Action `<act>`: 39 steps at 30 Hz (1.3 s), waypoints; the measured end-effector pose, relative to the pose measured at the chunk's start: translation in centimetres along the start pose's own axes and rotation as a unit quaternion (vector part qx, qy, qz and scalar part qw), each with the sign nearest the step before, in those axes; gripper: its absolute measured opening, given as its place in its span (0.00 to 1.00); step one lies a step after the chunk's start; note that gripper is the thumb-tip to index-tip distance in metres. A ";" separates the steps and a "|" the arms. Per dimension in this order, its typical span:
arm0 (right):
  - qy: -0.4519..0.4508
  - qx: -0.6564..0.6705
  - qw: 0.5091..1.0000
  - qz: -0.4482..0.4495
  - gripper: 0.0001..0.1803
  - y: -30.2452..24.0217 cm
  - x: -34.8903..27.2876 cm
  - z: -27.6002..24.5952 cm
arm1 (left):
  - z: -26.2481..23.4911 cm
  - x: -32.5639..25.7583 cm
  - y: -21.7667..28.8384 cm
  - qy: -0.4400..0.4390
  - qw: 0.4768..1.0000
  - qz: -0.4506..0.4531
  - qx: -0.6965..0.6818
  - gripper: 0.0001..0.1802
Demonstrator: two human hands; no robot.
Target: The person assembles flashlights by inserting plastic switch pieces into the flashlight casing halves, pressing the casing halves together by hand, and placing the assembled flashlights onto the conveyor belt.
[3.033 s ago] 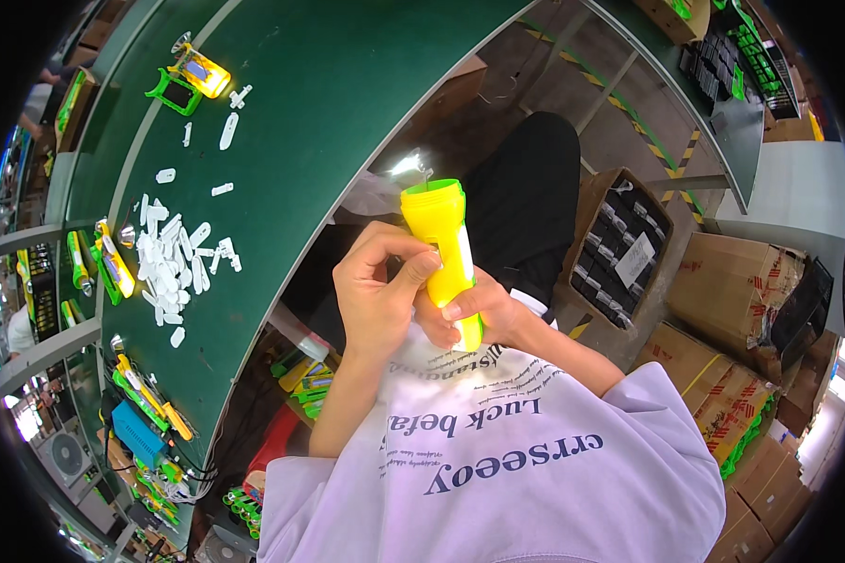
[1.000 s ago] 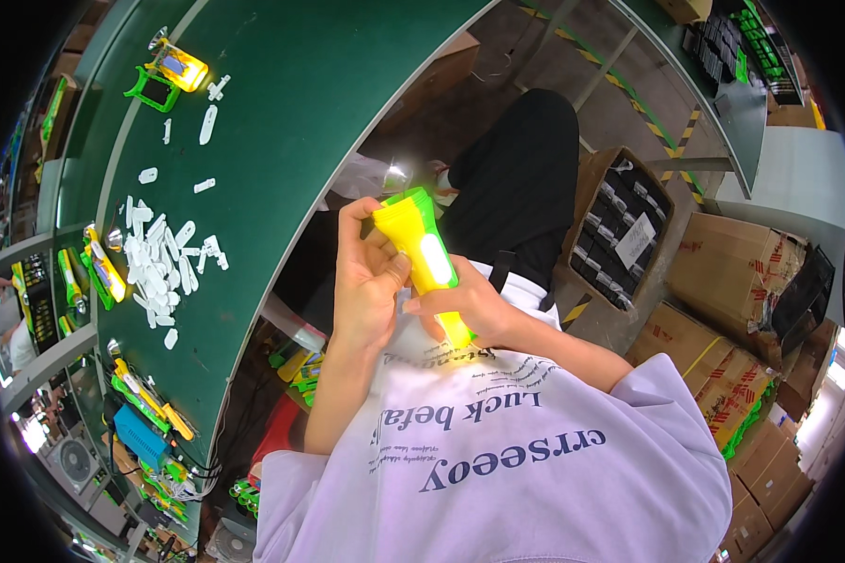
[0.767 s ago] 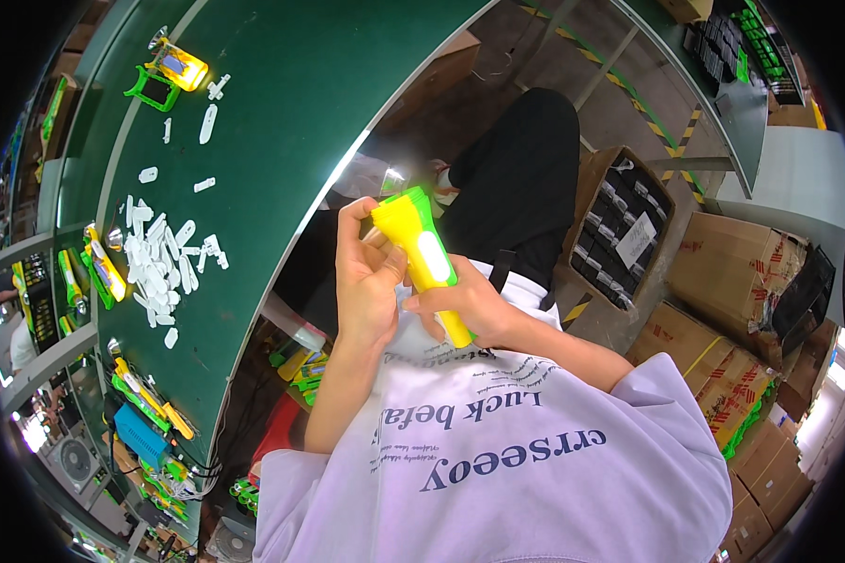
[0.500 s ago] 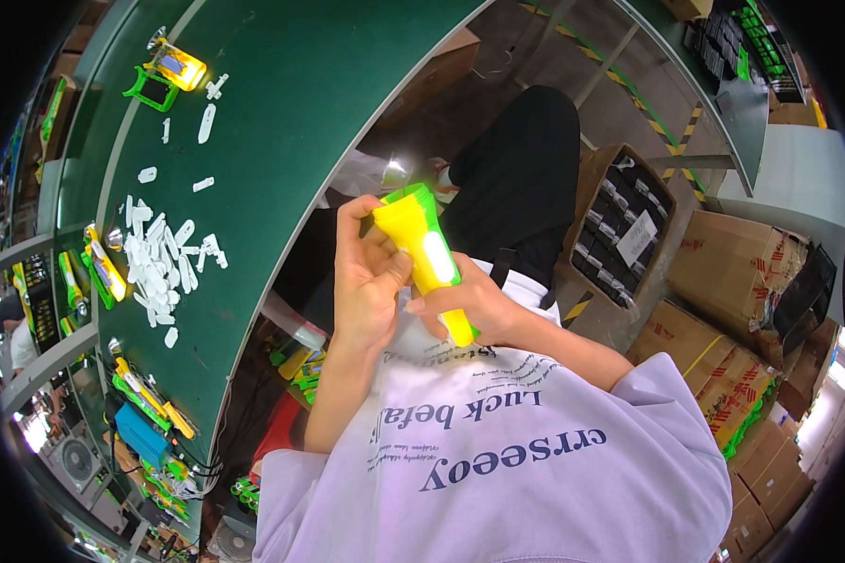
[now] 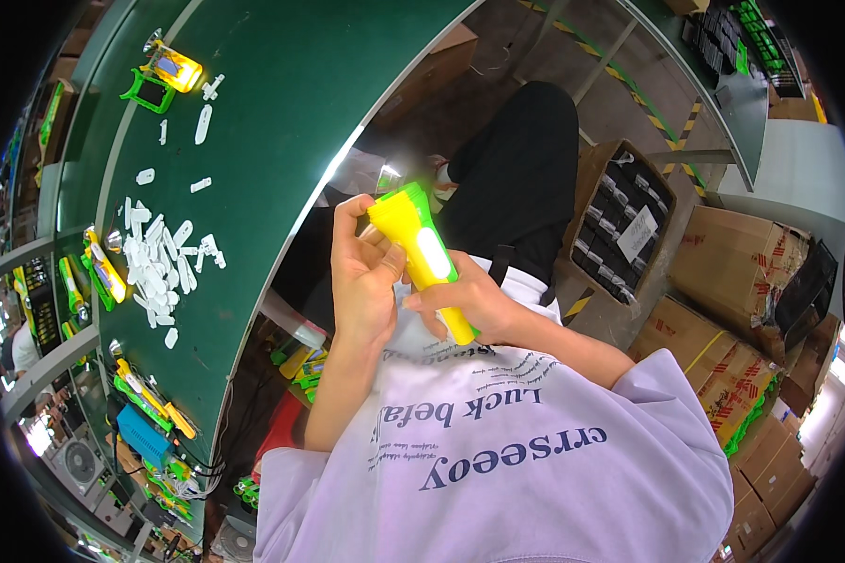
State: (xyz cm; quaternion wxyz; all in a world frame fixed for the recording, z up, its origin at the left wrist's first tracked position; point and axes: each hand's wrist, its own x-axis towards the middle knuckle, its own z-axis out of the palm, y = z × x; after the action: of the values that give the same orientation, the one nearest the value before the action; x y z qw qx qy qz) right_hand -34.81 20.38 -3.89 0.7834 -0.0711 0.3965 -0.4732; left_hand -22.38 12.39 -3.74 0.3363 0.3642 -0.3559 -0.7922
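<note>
A yellow and green flashlight (image 5: 421, 251) with a white oval panel on its side is held in front of my chest, above my lap. My right hand (image 5: 471, 302) is wrapped around its narrow handle end. The fingers of my left hand (image 5: 366, 272) rest on the wide head end, thumb against the yellow body beside the white panel. Both hands are below the edge of the green table (image 5: 282, 122).
A pile of small white oval parts (image 5: 164, 258) lies on the green table. Another yellow flashlight with a green piece (image 5: 167, 70) sits at the far left. More flashlights (image 5: 99, 272) line the shelf edge. An open carton of dark parts (image 5: 622, 235) and cardboard boxes (image 5: 732, 272) stand on the right.
The flashlight has been turned so its white side panel faces up, and it sits slightly lower and further left. Over the last second my hands have barely moved.
</note>
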 end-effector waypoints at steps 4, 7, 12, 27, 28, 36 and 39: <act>-0.004 0.010 1.000 -0.003 0.21 0.3 0.1 -0.2 | -0.2 -0.1 0.0 -0.022 1.000 0.007 -0.004 0.27; -0.014 0.026 1.000 0.001 0.21 0.4 0.0 -0.4 | 0.0 -0.2 0.1 -0.035 0.999 0.002 -0.015 0.27; -0.019 0.038 0.999 -0.012 0.20 0.3 0.0 -0.3 | 0.2 -0.3 0.0 -0.038 0.999 0.008 -0.012 0.29; 0.028 -0.803 0.557 -0.210 0.20 -7.0 0.7 0.1 | -1.7 -2.3 10.4 -0.003 0.761 0.328 0.559 0.42; 0.016 -0.820 0.513 -0.253 0.18 -7.7 1.7 -0.1 | -1.2 -2.2 11.5 -0.052 0.637 0.399 0.658 0.43; 0.018 -0.760 0.303 -0.575 0.21 -13.8 2.9 5.2 | -1.7 -1.5 13.7 -0.062 0.631 0.225 0.740 0.25; 0.139 -0.639 0.421 -0.629 0.26 -15.3 5.6 4.5 | -5.8 -0.1 15.4 0.069 0.747 0.150 0.645 0.22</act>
State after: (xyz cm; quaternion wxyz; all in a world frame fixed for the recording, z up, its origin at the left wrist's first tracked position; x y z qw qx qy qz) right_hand -40.85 6.38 3.52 -0.0687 -0.7142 0.5328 -0.4486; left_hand -13.39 2.60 5.96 0.1597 0.4895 -0.8079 -0.2865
